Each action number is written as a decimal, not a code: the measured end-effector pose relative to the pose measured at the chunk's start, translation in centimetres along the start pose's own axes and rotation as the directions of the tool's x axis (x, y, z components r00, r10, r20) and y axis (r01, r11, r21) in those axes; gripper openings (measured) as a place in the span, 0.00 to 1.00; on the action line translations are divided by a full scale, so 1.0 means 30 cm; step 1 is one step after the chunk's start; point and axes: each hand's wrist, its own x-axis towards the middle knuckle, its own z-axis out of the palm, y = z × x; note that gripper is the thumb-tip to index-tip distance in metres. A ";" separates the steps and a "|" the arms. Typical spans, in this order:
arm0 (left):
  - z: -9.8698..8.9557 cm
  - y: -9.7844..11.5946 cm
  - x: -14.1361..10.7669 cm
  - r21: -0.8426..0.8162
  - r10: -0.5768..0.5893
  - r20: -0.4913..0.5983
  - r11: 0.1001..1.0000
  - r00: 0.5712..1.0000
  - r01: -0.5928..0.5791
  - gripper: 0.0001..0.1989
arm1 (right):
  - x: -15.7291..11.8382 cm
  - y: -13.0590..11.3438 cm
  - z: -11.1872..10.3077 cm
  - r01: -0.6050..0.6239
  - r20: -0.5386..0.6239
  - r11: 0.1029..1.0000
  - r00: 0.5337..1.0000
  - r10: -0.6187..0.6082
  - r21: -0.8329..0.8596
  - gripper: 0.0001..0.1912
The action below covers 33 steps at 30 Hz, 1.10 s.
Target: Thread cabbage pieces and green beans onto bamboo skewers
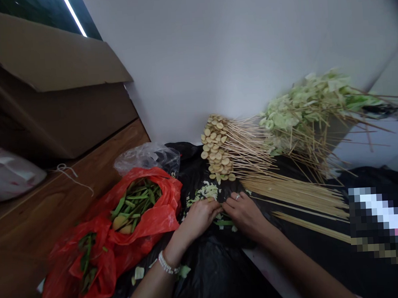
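Left hand (200, 216) and right hand (245, 212) close together, fingers curled; grip contents indeterminable. Black plastic sheeting (215, 272) beneath. Chopped pale-green scraps (208, 190) just beyond. Risk: knuckle bump topples stacked tan round slices (216, 153).

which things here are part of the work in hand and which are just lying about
Likely in the work:
- skewered round slices
- leafy skewers
- bare sticks
- red bag of cut greens

Seemingly just lying about:
- cardboard box
- white string
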 end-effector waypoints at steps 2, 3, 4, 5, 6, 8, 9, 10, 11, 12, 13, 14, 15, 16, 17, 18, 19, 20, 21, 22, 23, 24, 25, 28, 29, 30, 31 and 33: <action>-0.014 0.016 0.005 -0.050 -0.001 0.014 0.999 1.000 0.002 0.14 | -0.001 0.002 -0.005 0.020 -0.037 0.998 0.999 -0.018 0.060 0.10; -0.021 0.025 0.008 -0.082 -0.008 0.019 0.997 1.000 0.009 0.15 | -0.001 0.002 -0.012 0.021 -0.065 0.995 0.998 -0.015 0.098 0.11; -0.027 0.033 0.010 -0.127 -0.021 0.020 0.992 1.000 0.023 0.15 | -0.001 -0.001 -0.020 0.014 -0.098 0.990 0.995 0.000 0.141 0.12; -0.030 0.041 0.011 -0.191 -0.044 0.022 0.980 0.999 0.048 0.16 | 0.001 -0.005 -0.030 -0.001 -0.134 0.982 0.991 0.026 0.189 0.14; -0.030 0.047 0.012 -0.276 -0.082 0.029 0.957 0.996 0.087 0.17 | 0.002 -0.010 -0.040 -0.020 -0.169 0.969 0.984 0.063 0.245 0.15; -0.024 0.056 0.012 -0.470 -0.186 0.069 0.861 0.980 0.196 0.19 | 0.007 -0.020 -0.058 -0.063 -0.223 0.922 0.962 0.157 0.381 0.15; -0.019 0.057 0.011 -0.550 -0.237 0.089 0.798 0.967 0.246 0.20 | 0.009 -0.023 -0.064 -0.085 -0.240 0.885 0.947 0.215 0.458 0.14; -0.014 0.056 0.012 -0.608 -0.284 0.101 0.741 0.954 0.285 0.21 | 0.012 -0.024 -0.068 -0.112 -0.253 0.837 0.925 0.285 0.536 0.13; -0.010 0.053 0.012 -0.647 -0.323 0.098 0.698 0.941 0.307 0.21 | 0.013 -0.022 -0.070 -0.146 -0.252 0.773 0.894 0.370 0.617 0.11; -0.008 0.046 0.014 -0.671 -0.357 0.075 0.673 0.931 0.312 0.21 | 0.015 -0.017 -0.071 -0.185 -0.233 0.689 0.854 0.466 0.701 0.10; -0.009 0.038 0.017 -0.683 -0.388 0.040 0.662 0.921 0.309 0.21 | 0.017 -0.010 -0.071 -0.225 -0.190 0.587 0.806 0.561 0.778 0.10; -0.012 0.027 0.019 -0.683 -0.420 0.002 0.662 0.908 0.307 0.21 | 0.018 -0.001 -0.071 -0.256 -0.131 0.475 0.758 0.639 0.842 0.10; -0.016 0.016 0.023 -0.671 -0.449 -0.045 0.675 0.892 0.306 0.21 | 0.020 0.009 -0.071 -0.274 -0.064 0.366 0.718 0.693 0.889 0.11; -0.022 0.005 0.026 -0.643 -0.471 -0.099 0.703 0.877 0.305 0.21 | 0.022 0.019 -0.070 -0.279 -0.004 0.270 0.690 0.724 0.921 0.13; -0.027 -0.005 0.028 -0.598 -0.478 -0.161 0.743 0.864 0.299 0.21 | 0.025 0.027 -0.070 -0.273 0.042 0.197 0.675 0.737 0.942 0.14; -0.032 -0.012 0.030 -0.545 -0.470 -0.215 0.785 0.856 0.294 0.20 | 0.027 0.032 -0.070 -0.260 0.071 0.144 0.670 0.739 0.955 0.16; -0.035 -0.015 0.031 -0.494 -0.451 -0.249 0.820 0.857 0.289 0.20 | 0.030 0.036 -0.070 -0.244 0.087 0.108 0.669 0.739 0.964 0.17; -0.037 -0.016 0.032 -0.454 -0.428 -0.260 0.845 0.866 0.281 0.20 | 0.033 0.037 -0.068 -0.228 0.095 0.082 0.667 0.739 0.970 0.18; -0.036 -0.013 0.031 -0.433 -0.403 -0.241 0.859 0.883 0.274 0.20 | 0.035 0.037 -0.066 -0.214 0.096 0.066 0.666 0.740 0.975 0.19; -0.035 -0.009 0.030 -0.427 -0.379 -0.197 0.863 0.904 0.269 0.19 | 0.037 0.035 -0.063 -0.203 0.093 0.059 0.663 0.743 0.977 0.19; -0.031 -0.004 0.029 -0.430 -0.353 -0.141 0.864 0.925 0.264 0.18 | 0.039 0.033 -0.059 -0.193 0.087 0.057 0.661 0.745 0.979 0.20; -0.027 0.001 0.028 -0.433 -0.321 -0.086 0.865 0.943 0.255 0.16 | 0.040 0.032 -0.054 -0.185 0.080 0.058 0.659 0.748 0.981 0.19; -0.023 0.005 0.026 -0.431 -0.286 -0.042 0.869 0.957 0.241 0.15 | 0.040 0.031 -0.049 -0.178 0.073 0.060 0.658 0.749 0.982 0.19; -0.011 0.010 0.022 -0.373 -0.184 0.015 0.911 0.983 0.176 0.13 | 0.036 0.033 -0.033 -0.176 0.039 0.107 0.669 0.742 0.978 0.18; -0.009 0.009 0.022 -0.338 -0.155 0.007 0.929 0.988 0.149 0.12 | 0.033 0.034 -0.031 -0.190 0.004 0.166 0.670 0.742 0.968 0.17; -0.007 0.008 0.021 -0.299 -0.133 -0.013 0.946 0.991 0.123 0.12 | 0.028 0.036 -0.031 -0.213 -0.054 0.262 0.673 0.738 0.941 0.16; -0.006 0.007 0.021 -0.258 -0.116 -0.041 0.961 0.992 0.102 0.12 | 0.024 0.037 -0.032 -0.242 -0.134 0.394 0.682 0.719 0.887 0.15; -0.005 0.007 0.019 -0.198 -0.101 -0.106 0.977 0.989 0.079 0.10 | 0.015 0.036 -0.039 -0.293 -0.293 0.686 0.743 0.602 0.666 0.13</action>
